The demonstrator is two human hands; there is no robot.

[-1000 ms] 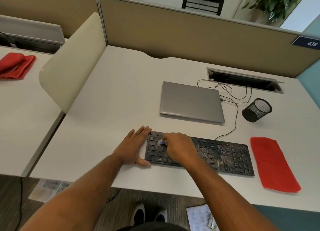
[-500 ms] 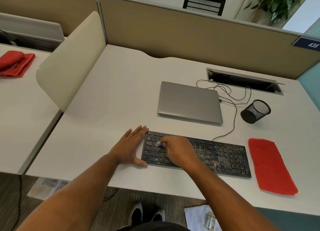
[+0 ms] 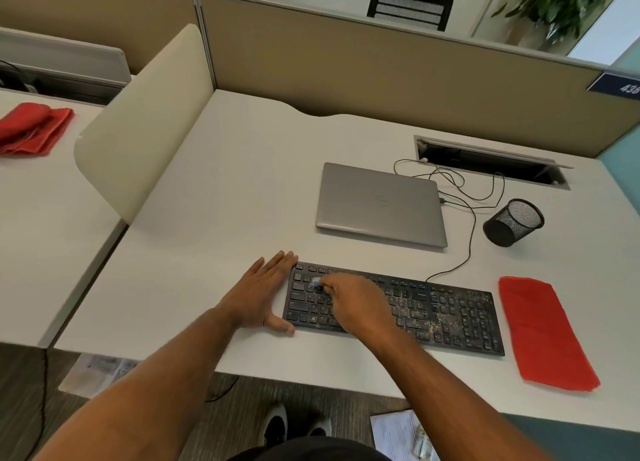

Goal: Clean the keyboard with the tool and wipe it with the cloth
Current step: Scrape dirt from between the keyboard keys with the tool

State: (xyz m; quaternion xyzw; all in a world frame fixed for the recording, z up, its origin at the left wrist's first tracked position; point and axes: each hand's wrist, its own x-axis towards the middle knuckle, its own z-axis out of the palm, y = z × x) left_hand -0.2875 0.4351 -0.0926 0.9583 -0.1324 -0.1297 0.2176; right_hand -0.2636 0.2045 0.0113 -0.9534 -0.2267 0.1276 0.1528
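- Brushing at the left end of the keyboard (image 3: 394,308), low in the middle of the frame on the white table (image 3: 225,190).
- Right hand (image 3: 356,301) curled over the keys, fingers pinched on a small pale tool (image 3: 317,282) whose tip meets the upper-left keys; tool mostly hidden, shape hard to tell.
- Left hand (image 3: 263,294) flat on the table, fingers straight, grip apart and holding nothing, thumb and fingertips touching the keyboard's left edge as a brace.
- Long axis of the keyboard running left to right and sloping slightly down toward the right of the frame.
- Pale crumbs lying thick on the centre-right keys and number pad, right of the tool; left keys looking cleaner. Judged: sweeping unfinished, with the dirty stretch lying rightward along the long axis, on the right hand's own side.
- Red cloth (image 3: 543,332) flat on the table just beside the keyboard's right end, not touching it and nearer the right hand; wiping not yet begun.
- Closed grey laptop (image 3: 379,204) above the keyboard, a black mesh cup (image 3: 514,222) tipped over to its right, cables trailing to a slot in the table.
- Tan partitions behind; another red cloth on the neighbouring table at upper left.
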